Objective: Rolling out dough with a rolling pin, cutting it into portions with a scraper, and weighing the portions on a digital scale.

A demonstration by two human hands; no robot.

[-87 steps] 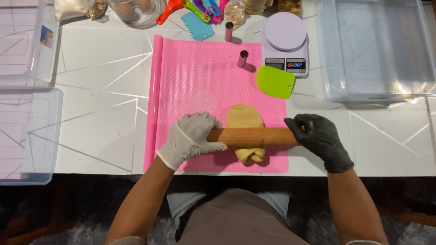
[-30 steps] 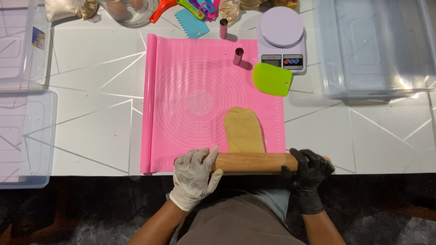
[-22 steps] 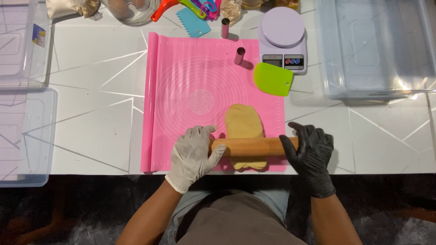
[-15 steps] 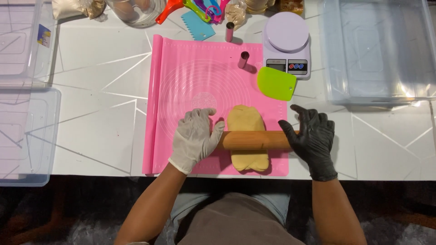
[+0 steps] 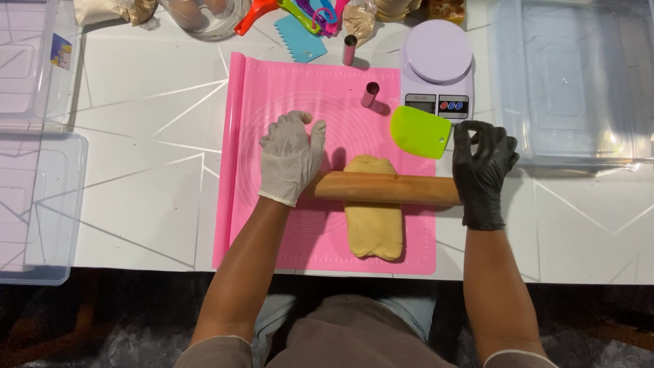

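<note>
A wooden rolling pin (image 5: 387, 188) lay across the upper part of an oblong slab of yellow dough (image 5: 372, 221) on a pink silicone mat (image 5: 286, 95). The white-gloved left hand (image 5: 291, 158) and black-gloved right hand (image 5: 482, 170) pressed flat, fingers spread, on the pin's ends. A green scraper (image 5: 420, 132) lay just beyond the pin.

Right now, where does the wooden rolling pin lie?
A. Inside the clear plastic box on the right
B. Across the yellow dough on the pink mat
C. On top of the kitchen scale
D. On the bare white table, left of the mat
B: the rolling pin lies crosswise over the dough on the pink mat, with the left hand and right hand flat on its ends.
</note>
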